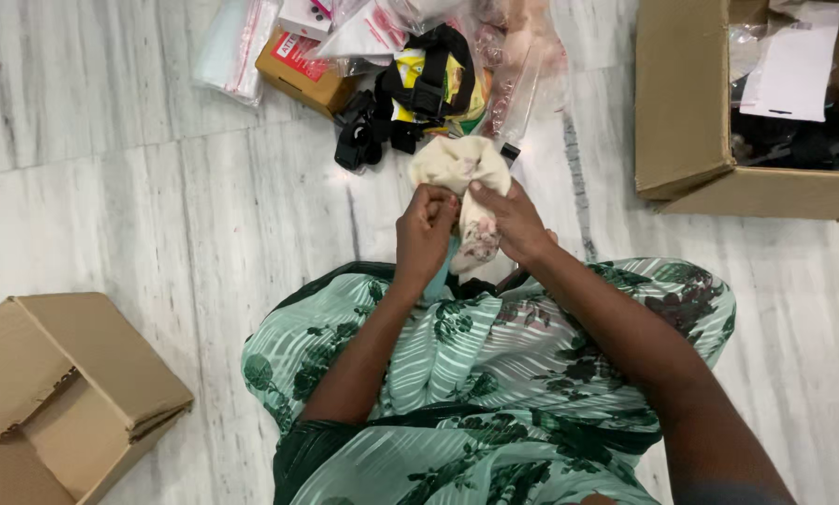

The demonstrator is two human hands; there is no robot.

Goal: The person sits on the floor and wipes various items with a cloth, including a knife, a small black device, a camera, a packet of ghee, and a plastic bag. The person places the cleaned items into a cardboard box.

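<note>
**Inspector:** Report from the left. What stands at that edge?

**Assistant:** A closed cardboard box [59, 388] at lower left, on the pale veined marble floor [139, 215]. Its flaps are down, one torn at the seam.

**Inspector:** The hands?

**Assistant:** The left hand [426, 234] is curled tight, fingers pinched on the edge of a cream cloth pouch [461, 182]. The right hand [511, 220] is also closed on it, thumb and forefinger gripping the opposite edge. The pouch is held between them, above the lap of a green patterned garment [494, 374], clear of the floor.

**Inspector:** Step in hand?

**Assistant:** In my judgement, working the pouch's mouth open or shut; I cannot tell which. Either calls for a steady two-handed pull at the gathered edge.

**Inspector:** Beyond the hands?

**Assistant:** A heap of black straps [382, 122], clear plastic bags [237, 47] and a small brown carton [302, 70]. Far right, an open cardboard box [686, 103] holding dark items and white paper.
</note>
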